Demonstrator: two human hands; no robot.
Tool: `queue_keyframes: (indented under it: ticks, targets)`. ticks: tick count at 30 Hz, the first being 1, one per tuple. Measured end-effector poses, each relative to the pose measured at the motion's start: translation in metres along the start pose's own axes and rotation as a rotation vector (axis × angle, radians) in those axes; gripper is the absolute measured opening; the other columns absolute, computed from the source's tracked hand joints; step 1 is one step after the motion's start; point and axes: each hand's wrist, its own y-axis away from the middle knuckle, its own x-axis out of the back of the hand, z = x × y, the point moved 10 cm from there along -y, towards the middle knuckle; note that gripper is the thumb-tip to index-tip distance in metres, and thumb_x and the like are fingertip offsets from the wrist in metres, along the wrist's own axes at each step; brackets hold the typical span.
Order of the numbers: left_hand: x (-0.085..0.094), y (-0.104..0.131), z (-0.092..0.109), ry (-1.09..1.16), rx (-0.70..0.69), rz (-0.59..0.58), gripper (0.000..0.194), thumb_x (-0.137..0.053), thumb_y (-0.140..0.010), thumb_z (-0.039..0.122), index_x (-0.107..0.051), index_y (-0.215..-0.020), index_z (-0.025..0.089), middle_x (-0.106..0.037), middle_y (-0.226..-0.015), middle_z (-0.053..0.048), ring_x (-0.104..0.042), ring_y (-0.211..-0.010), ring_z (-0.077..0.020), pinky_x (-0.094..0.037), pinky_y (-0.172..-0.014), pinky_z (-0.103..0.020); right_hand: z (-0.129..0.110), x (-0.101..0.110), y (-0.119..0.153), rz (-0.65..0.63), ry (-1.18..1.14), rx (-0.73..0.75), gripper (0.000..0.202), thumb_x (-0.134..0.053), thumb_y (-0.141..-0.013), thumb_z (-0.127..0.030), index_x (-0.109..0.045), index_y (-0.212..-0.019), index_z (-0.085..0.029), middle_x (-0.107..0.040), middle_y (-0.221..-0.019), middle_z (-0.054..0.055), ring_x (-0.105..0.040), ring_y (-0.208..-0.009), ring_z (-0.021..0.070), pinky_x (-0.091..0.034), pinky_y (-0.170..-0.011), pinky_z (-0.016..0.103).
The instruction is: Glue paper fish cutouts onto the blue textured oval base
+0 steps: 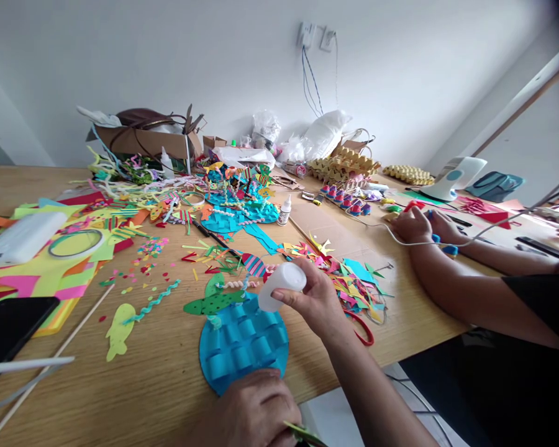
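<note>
bottle (271, 297) gripped in right hand (314, 295), slanting down leftward at far side of blue disc (243, 347); left hand (258, 410) at near side, hold unclear.

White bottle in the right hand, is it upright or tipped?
Tipped: the white bottle in the right hand has its round base raised, other end lower.
</note>
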Motion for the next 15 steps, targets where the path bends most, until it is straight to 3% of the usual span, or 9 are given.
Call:
queue_keyframes:
  ticks: [2,6,15]
  targets:
    - [0.0019,-0.0010,0.0001,0.014,0.008,0.015,0.037,-0.025,-0.093,0.034,-0.052,-0.072,0.019,-0.056,-0.063,0.001,-0.053,-0.060,-0.0093,-0.045,-0.079,-0.021,-0.0004,0.0025,0.0001,0.010,-0.001,0.003,0.034,-0.071,-0.062,-0.045,-0.053,-0.075,-0.020,-0.053,-0.068,-0.003,-0.048,-0.061,0.0128,-0.037,-0.057,0.023]
    - [-0.0057,-0.0016,-0.0010,0.022,0.059,-0.097,0.041,-0.022,-0.094,0.035,-0.055,-0.075,0.017,-0.058,-0.068,-0.002,-0.054,-0.065,-0.0108,-0.045,-0.081,-0.024,-0.0018,0.0016,-0.0001,0.004,0.027,0.008,0.034,-0.071,-0.062,-0.046,-0.053,-0.073,-0.019,-0.053,-0.067,-0.003,-0.047,-0.061,0.0129,-0.036,-0.056,0.023]
    - [0.0008,-0.0025,0.0009,0.015,0.034,-0.042,0.039,-0.023,-0.094,0.035,-0.052,-0.075,0.018,-0.057,-0.067,0.000,-0.053,-0.065,-0.0104,-0.045,-0.073,-0.020,-0.0082,-0.0026,-0.0016,-0.013,0.123,0.022,0.031,-0.071,-0.062,-0.042,-0.052,-0.069,-0.019,-0.051,-0.066,-0.003,-0.046,-0.061,0.0124,-0.034,-0.055,0.022]
